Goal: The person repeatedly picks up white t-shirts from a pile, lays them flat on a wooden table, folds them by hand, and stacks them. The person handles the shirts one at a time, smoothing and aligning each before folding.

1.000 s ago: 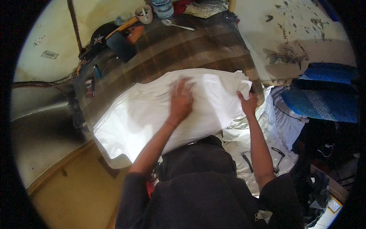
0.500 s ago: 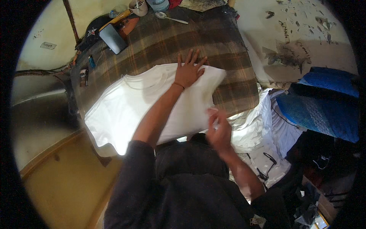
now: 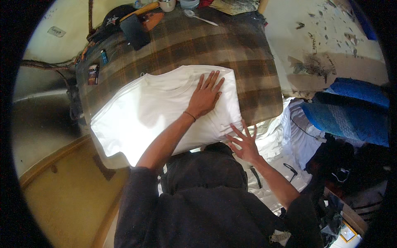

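A white T-shirt (image 3: 161, 103) lies on a brown plaid cloth (image 3: 258, 82) that covers the table, its collar toward the far side. Its right side is folded inward, leaving a straight edge. My left hand (image 3: 205, 95) rests flat on the shirt right of the collar, fingers stretched out. At the shirt's lower right corner is my right hand (image 3: 246, 144), with its fingers spread and their tips at the fabric's edge. Neither hand grips anything.
Along the far edge are a dark phone (image 3: 135, 32), a spoon (image 3: 200, 17), a cup (image 3: 167, 5) and a black cap (image 3: 111, 20). A blue lighter (image 3: 104, 56) and a small pack (image 3: 93, 74) lie at the left. Blue folded fabric (image 3: 347, 118) and white cloth (image 3: 266, 140) are at the right.
The shirt's right sleeve side has been folded in, so its edge is now straight. My right hand has opened from a closed grasp. My left hand has shifted slightly nearer on the shirt.
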A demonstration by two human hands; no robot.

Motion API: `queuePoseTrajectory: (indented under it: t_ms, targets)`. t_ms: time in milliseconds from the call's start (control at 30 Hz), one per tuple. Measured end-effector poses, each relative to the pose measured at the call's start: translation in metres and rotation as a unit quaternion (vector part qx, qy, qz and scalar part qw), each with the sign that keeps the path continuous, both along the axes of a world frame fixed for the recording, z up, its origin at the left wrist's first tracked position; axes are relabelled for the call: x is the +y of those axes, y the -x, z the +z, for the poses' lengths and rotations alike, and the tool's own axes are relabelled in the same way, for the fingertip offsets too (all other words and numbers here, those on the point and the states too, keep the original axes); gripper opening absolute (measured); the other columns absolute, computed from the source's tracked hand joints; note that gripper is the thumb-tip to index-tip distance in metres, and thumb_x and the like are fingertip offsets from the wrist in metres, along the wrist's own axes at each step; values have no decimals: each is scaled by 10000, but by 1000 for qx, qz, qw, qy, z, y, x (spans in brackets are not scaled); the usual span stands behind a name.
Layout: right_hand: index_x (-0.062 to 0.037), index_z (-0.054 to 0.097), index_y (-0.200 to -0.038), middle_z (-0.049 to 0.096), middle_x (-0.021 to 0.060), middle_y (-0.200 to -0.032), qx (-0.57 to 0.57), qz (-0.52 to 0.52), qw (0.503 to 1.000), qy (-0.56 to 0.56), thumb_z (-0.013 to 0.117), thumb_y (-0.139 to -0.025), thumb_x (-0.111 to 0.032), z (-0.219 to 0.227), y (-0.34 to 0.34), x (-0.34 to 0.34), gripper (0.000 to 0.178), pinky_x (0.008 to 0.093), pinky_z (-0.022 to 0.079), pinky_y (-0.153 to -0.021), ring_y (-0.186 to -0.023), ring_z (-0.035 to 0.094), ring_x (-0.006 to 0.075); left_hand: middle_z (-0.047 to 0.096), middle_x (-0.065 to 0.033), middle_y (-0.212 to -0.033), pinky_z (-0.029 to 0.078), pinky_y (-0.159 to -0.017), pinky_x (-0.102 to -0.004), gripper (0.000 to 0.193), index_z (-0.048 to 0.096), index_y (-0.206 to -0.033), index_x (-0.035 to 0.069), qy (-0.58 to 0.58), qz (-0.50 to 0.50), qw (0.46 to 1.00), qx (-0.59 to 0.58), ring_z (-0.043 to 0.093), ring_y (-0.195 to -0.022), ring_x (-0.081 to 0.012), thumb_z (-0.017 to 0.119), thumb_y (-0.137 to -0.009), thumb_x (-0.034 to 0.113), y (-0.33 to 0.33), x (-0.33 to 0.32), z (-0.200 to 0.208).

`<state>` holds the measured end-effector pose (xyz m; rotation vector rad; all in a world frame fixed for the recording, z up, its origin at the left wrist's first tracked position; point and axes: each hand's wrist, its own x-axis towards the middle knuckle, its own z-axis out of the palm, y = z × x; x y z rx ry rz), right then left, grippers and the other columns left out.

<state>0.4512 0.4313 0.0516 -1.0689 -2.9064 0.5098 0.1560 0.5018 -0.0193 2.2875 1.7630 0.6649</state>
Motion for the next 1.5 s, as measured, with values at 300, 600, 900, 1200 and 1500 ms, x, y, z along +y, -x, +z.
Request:
queuePoseTrajectory:
  t_ms: [300,600,900,1200,1500]
  targets:
    - [-316,546,-1602,362,97,-1759,50,-85,994,-56,600,-1092,-260,-28,104,116,515,741,206,-1255,-1608,330,412,745,-92,-1134,540,-936,-515,350,711,-1255,99,120,34,988,-93,707,-1092,-295,719,-1019,357,-33,-134,14]
    - [-422,472,-1644,152,-1,-1836,-4,-49,997,-57,481,-1139,-411,-50,124,126,504,802,59,-1254,-1669,116,441,798,-127,-794,544,-499,-365,267,727,-1092,-48,348,237,690,-588,700,-529,-186,689,-1049,212,-90,-125,17]
    - [-418,462,-1651,143,8,-1838,-46,-43,997,-45,482,-1142,-408,-46,121,130,510,776,64,-1270,-1673,84,440,813,-131,-862,511,-465,-347,379,623,-1275,-86,319,177,707,-606,658,-495,-165,685,-1072,228,-100,-115,27]
    - [-216,242,-1752,110,51,-1843,-183,50,981,-38,437,-1123,-505,-37,108,64,719,740,2,-1287,-1688,81,378,816,-169,-1043,584,-570,-335,338,682,-1358,28,359,138,711,-589,727,-620,-164,683,-1073,209,-55,-190,35]
    - [-132,289,-1725,186,140,-1817,-68,137,986,68,509,-1092,-534,-6,167,-70,782,698,73,-1309,-1679,160,360,443,-168,-1695,271,-1292,-550,614,471,-1617,59,28,438,891,113,408,-1541,-401,600,-1098,360,302,-304,4]
